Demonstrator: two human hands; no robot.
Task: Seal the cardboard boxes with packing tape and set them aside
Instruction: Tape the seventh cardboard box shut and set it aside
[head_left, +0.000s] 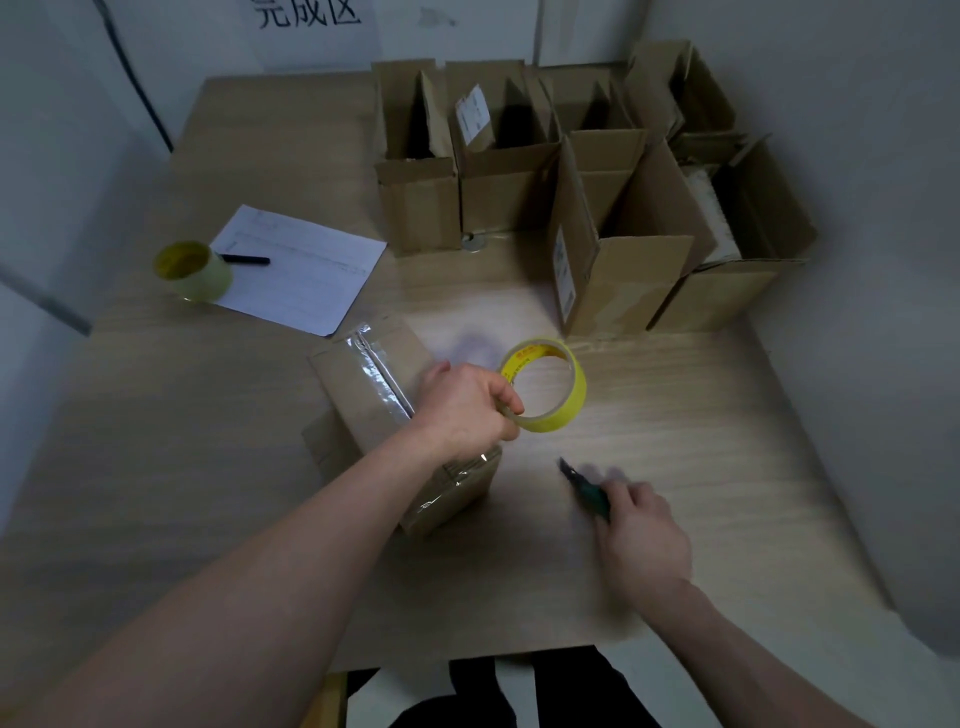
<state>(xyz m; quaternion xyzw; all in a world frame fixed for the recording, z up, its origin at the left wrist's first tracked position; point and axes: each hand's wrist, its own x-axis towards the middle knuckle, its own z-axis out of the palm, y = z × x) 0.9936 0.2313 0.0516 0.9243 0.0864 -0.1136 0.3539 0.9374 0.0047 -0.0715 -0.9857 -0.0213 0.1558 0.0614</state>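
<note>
Tape glints along the top seam of the cardboard box lying mid-table, its long axis running from near you away toward the left. Your left hand rests over it, fingers pinching the yellow tape roll. Your right hand grips a green cutter, blade pointing away-left.

Dim overall; a brighter pool lies on the worktop centre toward 3 o'clock. The right hand shows motion blur, perhaps smearing the tool it holds. Wide-angle bending at edges; corners dark.
</note>
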